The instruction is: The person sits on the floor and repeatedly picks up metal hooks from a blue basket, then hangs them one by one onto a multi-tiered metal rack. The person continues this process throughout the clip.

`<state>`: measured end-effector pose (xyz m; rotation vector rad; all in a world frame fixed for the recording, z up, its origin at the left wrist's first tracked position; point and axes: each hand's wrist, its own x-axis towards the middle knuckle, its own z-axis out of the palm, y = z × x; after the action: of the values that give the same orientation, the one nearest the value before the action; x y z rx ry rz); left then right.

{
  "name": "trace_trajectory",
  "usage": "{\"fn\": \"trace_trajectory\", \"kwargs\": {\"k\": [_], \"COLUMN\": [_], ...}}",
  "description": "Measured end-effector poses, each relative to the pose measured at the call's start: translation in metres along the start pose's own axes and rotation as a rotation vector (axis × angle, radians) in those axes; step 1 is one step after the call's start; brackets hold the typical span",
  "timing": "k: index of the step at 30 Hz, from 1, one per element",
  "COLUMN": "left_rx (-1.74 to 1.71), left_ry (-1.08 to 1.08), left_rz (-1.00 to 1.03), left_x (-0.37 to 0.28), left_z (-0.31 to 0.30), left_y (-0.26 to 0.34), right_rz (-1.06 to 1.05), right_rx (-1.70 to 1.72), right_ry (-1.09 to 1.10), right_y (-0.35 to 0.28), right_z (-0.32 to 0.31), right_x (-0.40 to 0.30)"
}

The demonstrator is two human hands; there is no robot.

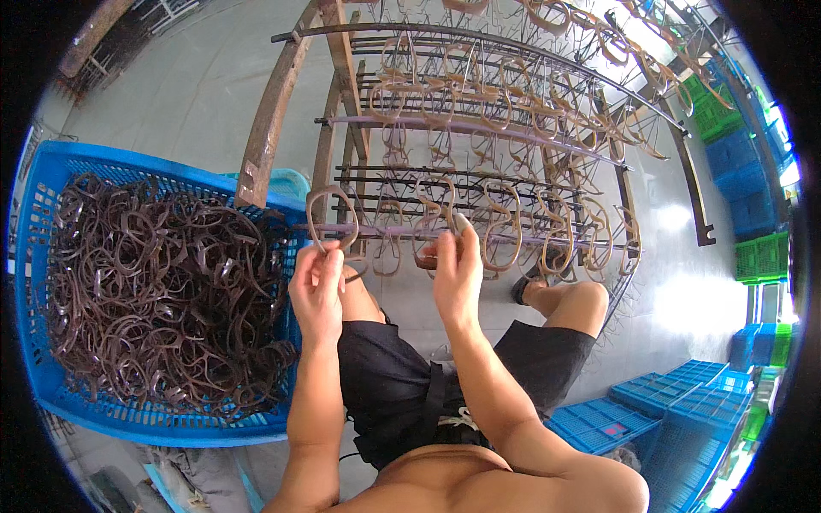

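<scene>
Pinched upright in my left hand [317, 282] is a brown plastic eyeglass frame [310, 215], one rim raised above the fingertips. My right hand [457, 269] has its thumb and fingers closed at another eyeglass frame [451, 192] on the rack's lower front row; the fingers hide the exact grip. A pale covering sits on one right fingertip. Before me stands a rack with wooden posts [272, 122] and dark metal rods [487, 42]. More brown frames [502, 253] hang along its rows on thin wire hooks.
At my left, a blue plastic basket [160, 435] holds a heap of dark brown eyeglass frames [167, 295]. Blue crates [689, 417] are stacked at lower right, with green crates [760, 261] farther up. My knees flank the rack's near end. A notched bar [696, 192] projects at right.
</scene>
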<state>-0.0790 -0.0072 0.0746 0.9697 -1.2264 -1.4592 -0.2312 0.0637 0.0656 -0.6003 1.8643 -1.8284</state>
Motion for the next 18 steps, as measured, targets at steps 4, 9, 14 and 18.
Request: {"fn": "trace_trajectory", "kwargs": {"k": [4, 9, 14, 18], "left_rx": [-0.122, 0.036, 0.666, 0.613], "left_ry": [-0.068, -0.052, -0.746, -0.757], "left_rz": [-0.138, -0.16, 0.195, 0.243], "left_x": [-0.016, -0.002, 0.01, 0.026], "left_z": [0.001, 0.012, -0.025, -0.03], "left_y": [0.02, 0.027, 0.062, 0.078], "right_rz": [-0.562, -0.344, -0.754, -0.467], "right_rx": [-0.627, -0.136, -0.435, -0.26], "right_ry": [-0.046, -0.303, -0.512, -0.884], "right_y": [-0.03, -0.014, -0.051, -0.059], "right_z": [0.005, 0.04, 0.018, 0.007], "right_x": [-0.042, -0.052, -0.017, -0.013]}}
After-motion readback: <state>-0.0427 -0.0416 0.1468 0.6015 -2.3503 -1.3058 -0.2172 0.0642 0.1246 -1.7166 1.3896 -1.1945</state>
